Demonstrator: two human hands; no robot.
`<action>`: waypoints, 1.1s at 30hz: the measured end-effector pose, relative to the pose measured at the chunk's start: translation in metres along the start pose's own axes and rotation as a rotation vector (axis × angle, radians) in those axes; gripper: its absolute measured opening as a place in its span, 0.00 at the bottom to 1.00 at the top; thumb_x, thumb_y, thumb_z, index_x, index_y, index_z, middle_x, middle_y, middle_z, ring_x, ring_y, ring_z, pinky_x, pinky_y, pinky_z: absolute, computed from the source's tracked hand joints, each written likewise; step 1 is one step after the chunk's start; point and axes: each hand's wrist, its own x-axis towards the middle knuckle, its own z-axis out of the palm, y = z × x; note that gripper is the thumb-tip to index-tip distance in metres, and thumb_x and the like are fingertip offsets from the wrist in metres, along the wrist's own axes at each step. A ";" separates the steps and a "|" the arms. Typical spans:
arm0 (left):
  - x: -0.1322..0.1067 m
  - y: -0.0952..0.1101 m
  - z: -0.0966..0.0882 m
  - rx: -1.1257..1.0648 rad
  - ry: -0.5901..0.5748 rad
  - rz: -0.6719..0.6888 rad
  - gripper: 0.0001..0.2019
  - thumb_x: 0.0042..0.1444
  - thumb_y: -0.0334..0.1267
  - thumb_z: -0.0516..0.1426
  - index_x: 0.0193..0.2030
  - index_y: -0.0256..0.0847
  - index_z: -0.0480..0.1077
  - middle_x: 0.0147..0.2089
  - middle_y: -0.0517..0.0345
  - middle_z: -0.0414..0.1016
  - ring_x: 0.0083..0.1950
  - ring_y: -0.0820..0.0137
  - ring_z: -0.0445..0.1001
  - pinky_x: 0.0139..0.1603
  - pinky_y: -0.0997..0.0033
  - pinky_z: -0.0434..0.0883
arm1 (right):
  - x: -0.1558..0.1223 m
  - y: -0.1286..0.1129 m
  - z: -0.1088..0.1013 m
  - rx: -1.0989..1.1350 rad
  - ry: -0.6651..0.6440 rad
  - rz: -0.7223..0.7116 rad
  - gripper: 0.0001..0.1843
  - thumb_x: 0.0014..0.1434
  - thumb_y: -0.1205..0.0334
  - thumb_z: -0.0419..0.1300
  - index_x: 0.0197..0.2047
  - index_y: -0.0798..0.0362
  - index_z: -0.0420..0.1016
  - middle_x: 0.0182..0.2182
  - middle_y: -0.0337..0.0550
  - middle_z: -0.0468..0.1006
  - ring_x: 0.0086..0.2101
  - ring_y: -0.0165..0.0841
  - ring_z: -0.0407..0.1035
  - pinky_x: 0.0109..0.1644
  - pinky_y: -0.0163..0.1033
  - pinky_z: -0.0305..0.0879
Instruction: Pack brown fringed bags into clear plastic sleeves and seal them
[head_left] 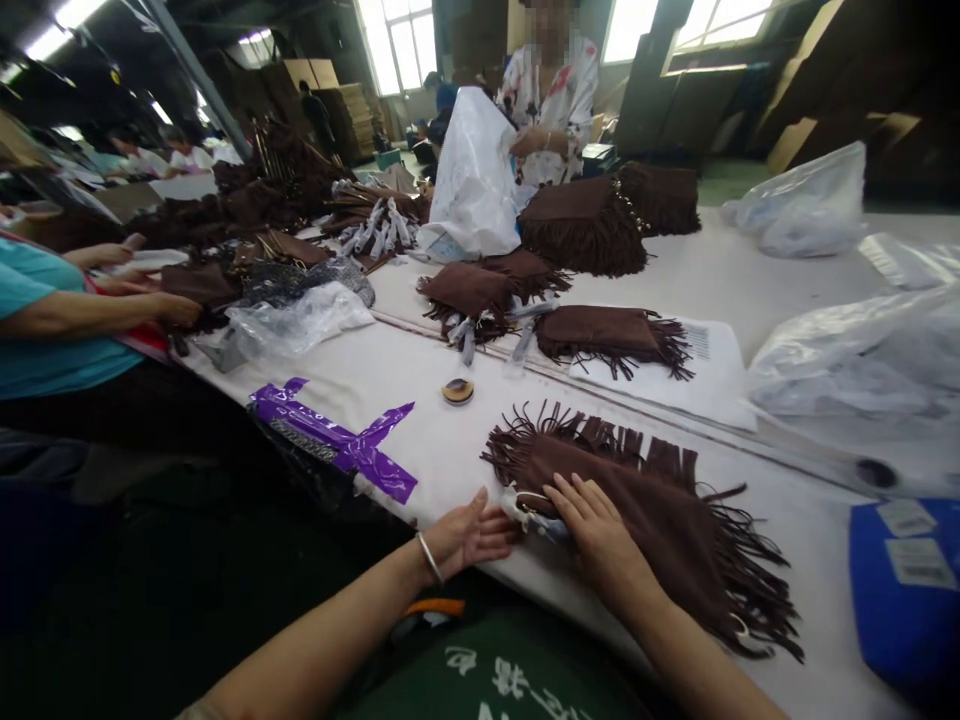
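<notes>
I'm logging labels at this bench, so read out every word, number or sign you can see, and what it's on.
No text is clear enough to quote.
Green cloth at the bottom edge: white characters, cut off, unreadable.
White stickers on the blue package: print too blurred to read.
White card under a brown fringed bag: barcode-like lines, no legible digits.
Purple wrapper: no readable print.

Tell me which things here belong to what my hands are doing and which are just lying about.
In hand: left hand, right hand, brown fringed bag, wrapped fitting at its corner.
Lying about: purple strip, round disc, blue packet, clear plastic bags, other fringed bags.
</notes>
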 end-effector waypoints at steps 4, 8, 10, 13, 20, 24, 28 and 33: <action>0.041 -0.010 0.035 -0.329 -0.149 0.143 0.29 0.60 0.57 0.49 0.54 0.31 0.67 0.50 0.41 0.73 0.51 0.60 0.73 0.54 0.61 0.68 | -0.009 0.003 0.000 0.000 -0.010 -0.070 0.44 0.42 0.83 0.45 0.65 0.54 0.52 0.65 0.42 0.50 0.64 0.42 0.39 0.65 0.56 0.48; 0.080 0.008 0.051 -0.460 -0.127 0.072 0.27 0.58 0.54 0.52 0.49 0.29 0.70 0.44 0.41 0.76 0.47 0.55 0.75 0.50 0.56 0.71 | -0.016 0.000 0.004 0.027 0.015 -0.083 0.43 0.44 0.83 0.43 0.65 0.55 0.51 0.65 0.43 0.52 0.64 0.43 0.38 0.63 0.59 0.51; 0.092 0.018 0.047 -0.484 0.013 0.128 0.20 0.59 0.47 0.54 0.47 0.29 0.71 0.42 0.43 0.77 0.46 0.56 0.76 0.50 0.56 0.71 | -0.016 0.001 0.005 0.046 0.032 -0.093 0.44 0.42 0.83 0.43 0.65 0.56 0.51 0.64 0.44 0.52 0.64 0.43 0.37 0.63 0.59 0.52; 0.099 0.028 0.037 -0.436 0.137 0.229 0.16 0.58 0.40 0.54 0.48 0.29 0.70 0.43 0.44 0.77 0.46 0.58 0.76 0.52 0.56 0.70 | -0.015 0.002 0.005 0.058 0.034 -0.107 0.47 0.39 0.81 0.45 0.65 0.56 0.51 0.65 0.44 0.50 0.64 0.43 0.36 0.62 0.59 0.53; 0.091 0.035 0.048 0.320 0.209 0.549 0.25 0.58 0.47 0.54 0.56 0.31 0.64 0.55 0.42 0.70 0.57 0.55 0.68 0.60 0.53 0.63 | -0.015 -0.010 0.000 0.039 -0.039 -0.059 0.45 0.42 0.75 0.52 0.66 0.55 0.50 0.66 0.45 0.45 0.64 0.49 0.33 0.63 0.61 0.48; 0.094 0.024 0.071 1.224 0.180 0.600 0.27 0.60 0.48 0.52 0.64 0.38 0.56 0.68 0.49 0.51 0.70 0.59 0.42 0.69 0.49 0.38 | -0.022 -0.003 -0.001 0.063 -0.029 -0.068 0.38 0.56 0.51 0.58 0.66 0.51 0.50 0.66 0.46 0.43 0.64 0.50 0.36 0.62 0.59 0.49; 0.095 0.017 0.080 1.524 0.159 0.560 0.25 0.65 0.49 0.41 0.65 0.40 0.53 0.69 0.50 0.46 0.71 0.62 0.38 0.69 0.46 0.34 | -0.030 0.016 0.001 0.051 0.010 0.020 0.32 0.64 0.50 0.50 0.67 0.49 0.46 0.65 0.41 0.51 0.63 0.40 0.46 0.61 0.52 0.55; 0.085 0.013 0.082 1.684 0.013 0.622 0.23 0.66 0.45 0.41 0.65 0.40 0.52 0.69 0.50 0.46 0.71 0.64 0.39 0.69 0.49 0.42 | -0.042 0.028 0.003 0.092 0.075 0.061 0.32 0.65 0.56 0.50 0.68 0.51 0.42 0.65 0.42 0.49 0.63 0.39 0.43 0.64 0.54 0.48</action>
